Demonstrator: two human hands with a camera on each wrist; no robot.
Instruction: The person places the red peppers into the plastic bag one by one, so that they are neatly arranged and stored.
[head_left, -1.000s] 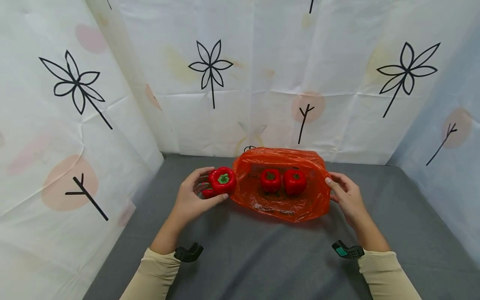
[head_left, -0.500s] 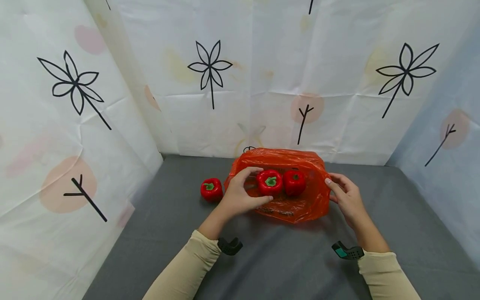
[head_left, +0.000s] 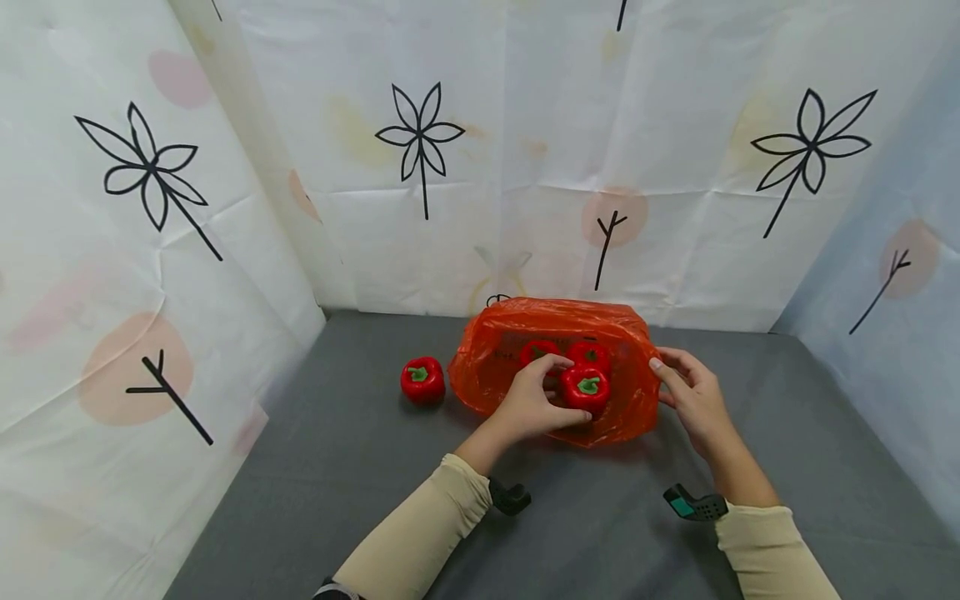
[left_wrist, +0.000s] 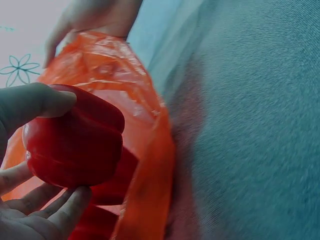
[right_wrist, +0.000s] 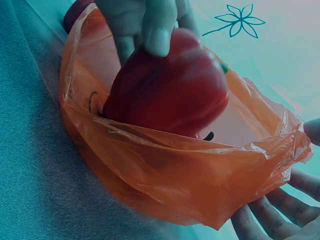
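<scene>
My left hand (head_left: 528, 404) grips a red bell pepper (head_left: 586, 389) with a green stem, between thumb and fingers, inside the mouth of an orange plastic bag (head_left: 480, 367). In the left wrist view the thumb lies on one side of that bell pepper (left_wrist: 80, 145) and the fingertips on the other. Two more red bell peppers lie in the bag behind it, one on the left (head_left: 536, 350) partly hidden by the hand, one on the right (head_left: 589, 353). My right hand (head_left: 697, 400) pinches the bag's right rim, thumb on the near side, as the right wrist view also shows.
Another red bell pepper (head_left: 423, 381) stands on the grey tablecloth (head_left: 360, 483) just left of the bag. A white printed cloth (head_left: 525, 167) hangs behind the table and along both sides.
My left hand has carried the bell pepper rightward from beside the bag, over and into its opening. The right hand has kept its hold on the bag's rim.
</scene>
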